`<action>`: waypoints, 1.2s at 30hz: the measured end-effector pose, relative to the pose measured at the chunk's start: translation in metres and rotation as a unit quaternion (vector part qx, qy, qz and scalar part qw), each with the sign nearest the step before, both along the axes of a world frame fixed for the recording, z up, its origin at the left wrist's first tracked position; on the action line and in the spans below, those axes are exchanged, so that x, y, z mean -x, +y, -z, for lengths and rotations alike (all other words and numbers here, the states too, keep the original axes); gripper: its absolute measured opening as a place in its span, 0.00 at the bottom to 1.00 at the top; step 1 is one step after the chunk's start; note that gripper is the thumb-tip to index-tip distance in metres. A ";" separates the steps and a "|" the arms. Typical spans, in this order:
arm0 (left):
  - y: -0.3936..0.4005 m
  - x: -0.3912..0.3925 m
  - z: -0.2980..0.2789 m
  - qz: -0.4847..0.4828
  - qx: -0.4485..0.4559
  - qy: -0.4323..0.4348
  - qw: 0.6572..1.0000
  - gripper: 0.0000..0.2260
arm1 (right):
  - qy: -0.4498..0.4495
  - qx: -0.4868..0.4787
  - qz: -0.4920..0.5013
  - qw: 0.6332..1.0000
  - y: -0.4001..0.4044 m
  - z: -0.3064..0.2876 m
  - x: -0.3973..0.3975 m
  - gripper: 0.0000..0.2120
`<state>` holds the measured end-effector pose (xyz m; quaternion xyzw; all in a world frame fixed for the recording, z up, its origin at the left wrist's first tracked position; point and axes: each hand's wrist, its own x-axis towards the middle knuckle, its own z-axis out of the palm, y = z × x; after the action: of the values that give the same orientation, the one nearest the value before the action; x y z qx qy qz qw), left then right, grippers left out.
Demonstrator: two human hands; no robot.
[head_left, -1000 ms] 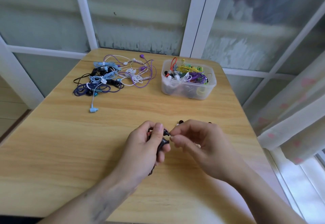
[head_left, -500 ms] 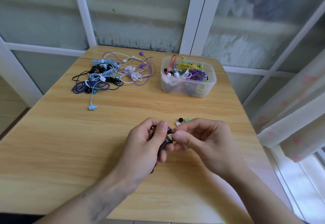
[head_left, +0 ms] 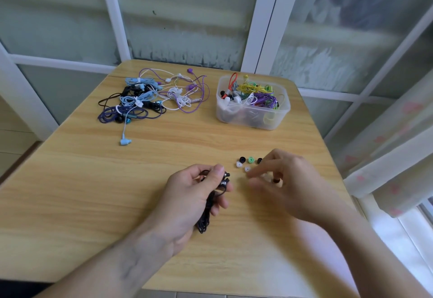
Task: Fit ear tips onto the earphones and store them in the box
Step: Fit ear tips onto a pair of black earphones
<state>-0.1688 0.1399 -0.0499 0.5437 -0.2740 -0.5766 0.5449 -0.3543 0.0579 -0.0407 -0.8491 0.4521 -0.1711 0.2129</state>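
Wood-grain desk (head_left: 70,192) carries everything, and reading across from the left, a tangled heap of earphones (head_left: 150,96) (blue, purple, white and black cords) lies at the far left corner, apparently those not yet fitted. Nearer, the left hand (head_left: 194,194) is clamped around a bundled black earphone (head_left: 223,179), its cord hanging below the palm and both metal-looking buds poking out past the thumb; whether either bud already wears a tip I cannot tell. Just right of those buds, loose ear tips lie on the wood: a white tip (head_left: 239,164), a black tip (head_left: 242,159), a green tip (head_left: 251,159) and another clear one close by. The right hand (head_left: 288,180) hovers over that scatter, apart from the left, blurred, fingers partly curled; whether it pinches anything cannot be told. At the far right of the desk stands the clear plastic box (head_left: 253,122), already holding many coloured earphones.

Judging from this, the step in hand is choosing a tip for the black pair. The next move calls for a fine pinch on one small tip, most likely the black one, then turning its opening toward a bud and pressing it on while the left hand holds the bud steady. Only afterwards would the bundle go into the box.
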 end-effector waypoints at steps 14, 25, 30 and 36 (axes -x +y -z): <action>0.001 -0.005 -0.004 0.032 -0.006 0.018 0.999 0.09 | 0.018 0.085 0.043 0.995 -0.036 0.005 -0.027 0.02; 0.005 -0.001 -0.008 0.048 0.051 0.019 0.997 0.09 | -0.431 -0.255 0.017 0.865 0.027 -0.011 -0.027 0.16; 0.006 0.000 -0.009 0.043 0.072 0.010 0.996 0.09 | -0.438 -0.243 0.034 0.865 0.033 -0.008 -0.029 0.10; 0.007 0.001 -0.011 0.051 0.096 0.033 0.993 0.08 | -0.443 -0.227 0.038 0.866 0.034 -0.007 -0.033 0.11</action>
<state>-0.1697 0.1465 -0.0392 0.4546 -0.3377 -0.5922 0.5732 -0.3209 0.0918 -0.0341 -0.5941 0.3685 -0.4303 0.5710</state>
